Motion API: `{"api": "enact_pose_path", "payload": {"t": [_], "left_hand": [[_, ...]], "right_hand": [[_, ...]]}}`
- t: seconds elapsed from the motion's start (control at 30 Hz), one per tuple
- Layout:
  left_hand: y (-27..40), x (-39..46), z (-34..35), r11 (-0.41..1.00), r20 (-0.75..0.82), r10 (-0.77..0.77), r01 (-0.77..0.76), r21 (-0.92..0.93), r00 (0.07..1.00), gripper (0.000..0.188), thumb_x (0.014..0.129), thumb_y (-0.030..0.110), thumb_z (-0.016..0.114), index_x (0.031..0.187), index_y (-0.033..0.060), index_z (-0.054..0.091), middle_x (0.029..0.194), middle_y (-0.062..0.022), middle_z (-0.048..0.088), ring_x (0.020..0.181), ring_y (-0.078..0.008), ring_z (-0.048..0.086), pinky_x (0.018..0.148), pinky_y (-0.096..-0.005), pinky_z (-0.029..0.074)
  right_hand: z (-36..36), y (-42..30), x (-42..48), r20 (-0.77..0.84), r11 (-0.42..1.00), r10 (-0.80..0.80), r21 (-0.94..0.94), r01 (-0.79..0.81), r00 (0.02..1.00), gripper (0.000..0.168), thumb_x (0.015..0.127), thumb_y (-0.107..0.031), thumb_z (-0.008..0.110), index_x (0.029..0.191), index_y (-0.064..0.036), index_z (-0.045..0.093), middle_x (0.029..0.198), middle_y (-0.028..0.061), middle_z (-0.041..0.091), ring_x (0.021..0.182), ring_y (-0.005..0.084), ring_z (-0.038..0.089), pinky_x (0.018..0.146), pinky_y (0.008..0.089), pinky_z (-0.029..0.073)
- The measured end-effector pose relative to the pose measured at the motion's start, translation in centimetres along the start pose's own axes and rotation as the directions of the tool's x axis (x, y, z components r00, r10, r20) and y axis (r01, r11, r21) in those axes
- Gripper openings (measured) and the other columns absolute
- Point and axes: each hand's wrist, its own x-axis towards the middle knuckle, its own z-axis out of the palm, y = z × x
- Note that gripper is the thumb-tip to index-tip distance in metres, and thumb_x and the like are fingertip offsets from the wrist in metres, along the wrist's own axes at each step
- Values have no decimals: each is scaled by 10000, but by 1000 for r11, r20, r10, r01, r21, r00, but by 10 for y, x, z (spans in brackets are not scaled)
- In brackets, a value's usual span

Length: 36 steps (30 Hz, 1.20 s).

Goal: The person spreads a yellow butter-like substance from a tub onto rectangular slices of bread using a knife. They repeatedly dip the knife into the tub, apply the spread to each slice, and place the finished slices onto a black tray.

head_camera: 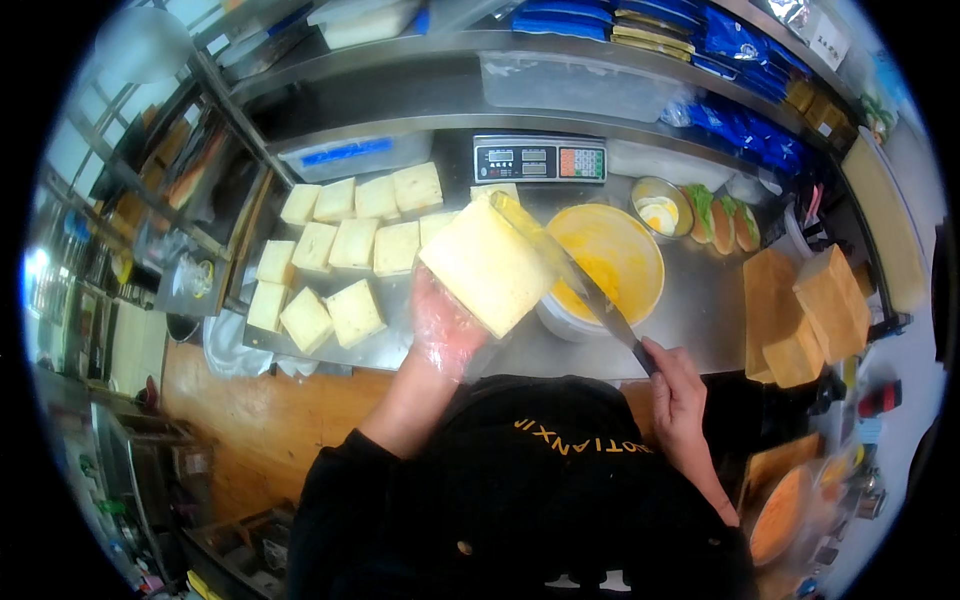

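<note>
My left hand point(446, 319), in a clear plastic glove, holds up a thick square block of pale crustless bread point(484, 262) from below. The handle of a long metal spatula point(600, 300) is in my right hand point(679, 397). Its blade reaches up and left, with the far part along the right edge of the bread; exact contact is hard to tell. Behind the blade stands a white tub point(559, 321) with yellow cream point(600, 274) inside and smeared up its wall. Several similar bread blocks point(354, 244) lie in rows on the steel table point(450, 360), left of my hand.
A digital scale point(540, 160) sits at the back below steel shelves point(420, 124). Right of the tub are a metal bowl point(661, 208) with white and yellow contents and filled bread rolls point(724, 225). Brown-crusted loaves point(832, 304) stand at the right end.
</note>
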Motion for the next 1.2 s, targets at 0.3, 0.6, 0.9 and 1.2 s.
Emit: {"api": "enact_pose_path", "payload": {"t": [0.3, 0.6, 0.9, 1.2], "left_hand": [[-17, -5, 9, 965, -203, 2, 52, 257, 979, 772, 893, 661, 196, 1426, 113, 303, 1442, -139, 345, 1308, -343, 345, 1068, -509, 283], [-16, 1, 15, 938, -317, 96, 20, 345, 944, 788, 886, 678, 151, 1423, 123, 309, 1443, -130, 345, 1310, -339, 338, 1063, -520, 274], [-1, 4, -1, 969, -151, 2, 35, 243, 988, 731, 881, 665, 239, 1425, 184, 320, 1460, -150, 317, 1324, -412, 315, 991, -687, 277], [-1, -11, 18, 956, -222, 49, 19, 291, 974, 703, 907, 620, 280, 1377, 106, 377, 1388, -141, 415, 1263, -332, 408, 1056, -498, 307]], "right_hand": [[1, 0, 0, 111, 995, -21, -96, 31, 994, 433, 774, 13, 609, 1186, -120, 618, 776, 100, 564, 634, 246, 584, 593, 315, 486], [9, -7, -5, 187, 998, -48, -36, 55, 981, 450, 763, -5, 630, 1191, -145, 613, 770, 97, 576, 623, 273, 595, 582, 347, 498], [5, -12, -7, 337, 984, -176, 59, 166, 925, 440, 763, -32, 641, 1187, -145, 614, 777, 98, 581, 621, 268, 584, 580, 344, 494], [11, -7, -5, 100, 954, 25, 294, -53, 995, 365, 846, 39, 479, 1191, -24, 581, 770, 110, 531, 697, 195, 544, 679, 269, 442]]}}
